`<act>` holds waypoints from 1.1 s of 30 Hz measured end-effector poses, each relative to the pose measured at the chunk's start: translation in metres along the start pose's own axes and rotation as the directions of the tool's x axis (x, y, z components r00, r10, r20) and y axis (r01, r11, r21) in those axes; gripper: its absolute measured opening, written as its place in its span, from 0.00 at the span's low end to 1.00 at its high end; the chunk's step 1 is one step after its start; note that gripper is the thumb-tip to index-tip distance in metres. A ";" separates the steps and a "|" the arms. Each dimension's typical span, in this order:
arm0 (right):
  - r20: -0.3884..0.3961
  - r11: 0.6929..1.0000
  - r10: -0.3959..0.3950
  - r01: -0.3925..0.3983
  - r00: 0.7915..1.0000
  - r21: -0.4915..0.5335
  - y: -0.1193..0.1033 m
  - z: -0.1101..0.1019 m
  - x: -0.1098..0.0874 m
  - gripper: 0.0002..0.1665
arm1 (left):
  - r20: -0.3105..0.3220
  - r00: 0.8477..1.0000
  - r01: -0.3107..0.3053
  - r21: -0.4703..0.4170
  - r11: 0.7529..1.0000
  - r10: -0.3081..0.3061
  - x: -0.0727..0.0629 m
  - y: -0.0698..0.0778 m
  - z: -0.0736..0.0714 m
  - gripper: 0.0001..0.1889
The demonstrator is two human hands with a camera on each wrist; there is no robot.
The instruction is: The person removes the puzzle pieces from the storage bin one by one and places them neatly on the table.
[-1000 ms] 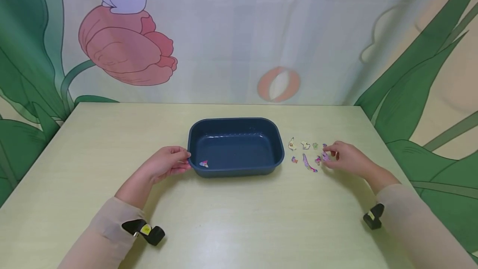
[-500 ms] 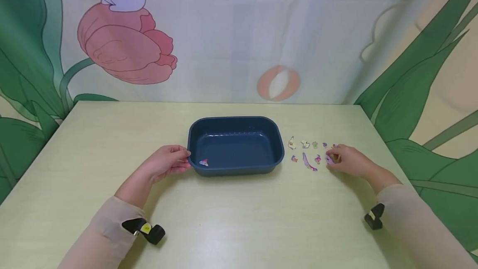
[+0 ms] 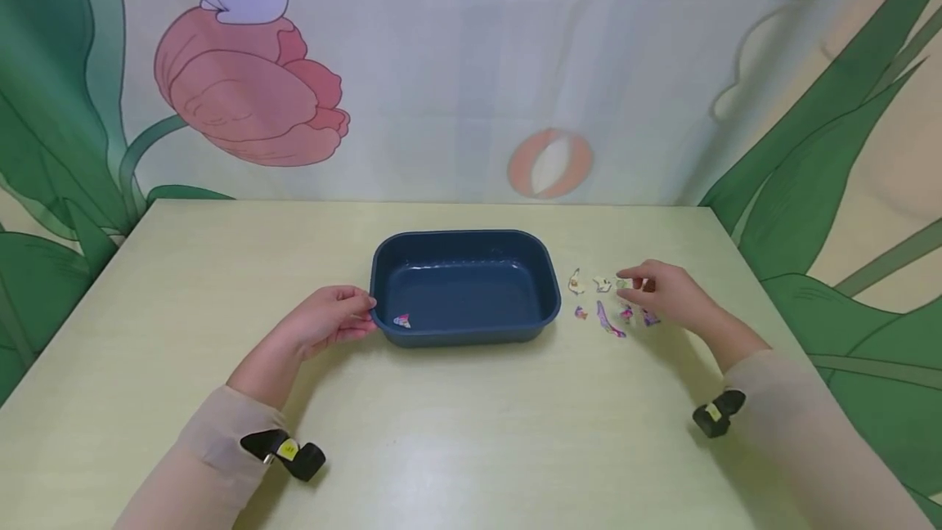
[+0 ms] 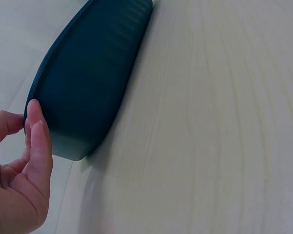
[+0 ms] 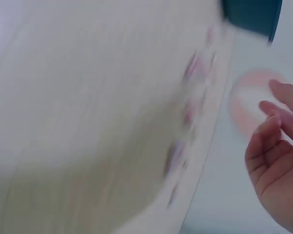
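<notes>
My left hand (image 3: pixel 334 317) pinches the left rim of a dark blue rectangular tub (image 3: pixel 478 334), thumb on one side of the wall and fingers on the other, as the left wrist view (image 4: pixel 83 73) shows. Inside the tub, at its near left, lies a small colourful sticker-like piece (image 3: pixel 401 321). My right hand (image 3: pixel 666 293) is above the small flat pieces at the tub's right, thumb and forefinger apart with nothing seen between them. Among these pieces are a long purple one (image 3: pixel 608 321), a pale one (image 3: pixel 602 285) and a purple one (image 3: pixel 651 317). The hand covers some of them.
The pale wooden table (image 3: pixel 456 440) ends at the back against a printed curtain (image 3: pixel 427 88). Other small pieces, such as an orange-purple one (image 3: pixel 580 312) and a yellowish one (image 3: pixel 576 281), lie close to the tub's right wall.
My right hand shifts from the purple piece at the right up and leftward over the others, its fingers parting. My left hand and the tub stay in place.
</notes>
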State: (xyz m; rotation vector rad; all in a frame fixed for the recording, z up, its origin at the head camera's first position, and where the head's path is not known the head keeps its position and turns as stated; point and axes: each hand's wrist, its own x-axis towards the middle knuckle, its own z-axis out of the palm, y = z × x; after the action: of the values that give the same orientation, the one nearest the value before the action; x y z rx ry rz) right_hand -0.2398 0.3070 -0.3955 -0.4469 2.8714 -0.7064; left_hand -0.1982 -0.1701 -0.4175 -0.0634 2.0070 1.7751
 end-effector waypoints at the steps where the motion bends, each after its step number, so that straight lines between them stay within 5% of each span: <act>1: -0.010 0.999 -0.019 0.020 1.000 0.033 -0.008 0.003 0.003 0.22 | -0.002 1.000 0.002 0.000 1.000 -0.002 0.000 0.000 0.000 0.17; 12: -0.024 0.897 -0.219 0.211 0.975 0.388 -0.096 0.041 0.039 0.20 | -0.002 1.000 0.013 -0.020 1.000 -0.013 0.000 0.000 0.001 0.14; 20: -0.003 0.865 -0.307 0.280 0.952 0.416 -0.124 0.061 0.062 0.18 | 0.022 1.000 -0.004 -0.049 0.999 0.005 0.000 -0.001 -0.001 0.13; 33: 0.072 0.861 -0.354 0.295 0.932 0.413 -0.160 0.089 0.087 0.18 | 0.003 1.000 0.012 -0.034 0.999 -0.012 0.002 -0.002 0.000 0.13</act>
State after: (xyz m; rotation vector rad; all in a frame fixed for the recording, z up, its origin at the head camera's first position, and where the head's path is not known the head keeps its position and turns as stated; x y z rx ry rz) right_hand -0.2626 0.1054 -0.4046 -0.8900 2.4446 -1.2238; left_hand -0.1990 -0.1703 -0.4202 -0.0839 1.9710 1.8006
